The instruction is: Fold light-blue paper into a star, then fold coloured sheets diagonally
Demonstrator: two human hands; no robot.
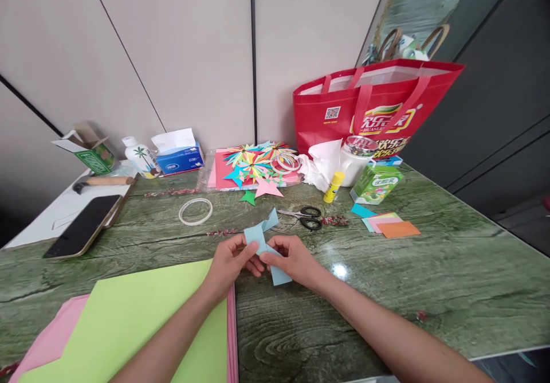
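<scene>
A light blue strip of paper (pixel 255 237), bent into a folded shape, is held above the table between both hands. My left hand (pixel 235 258) pinches its left side, thumb on top. On the lower right, my right hand (pixel 292 257) grips the same paper, its thumb near the fold. One end of the strip sticks up behind the fingers, and another hangs down below them. Black-handled scissors (pixel 307 217) lie just beyond my right hand. A pile of light green paper (pixel 172 314) with pink sheets beneath lies under my left forearm.
Paper stars (pixel 267 187) and colourful folded pieces lie at the back. Nearby are a tape roll (pixel 196 211), a yellow glue stick (pixel 334 187), small coloured papers (pixel 399 229), a green carton (pixel 378 184) and a red bag (pixel 326 93). A phone (pixel 83 225) and a hammer (pixel 103 181) sit at left.
</scene>
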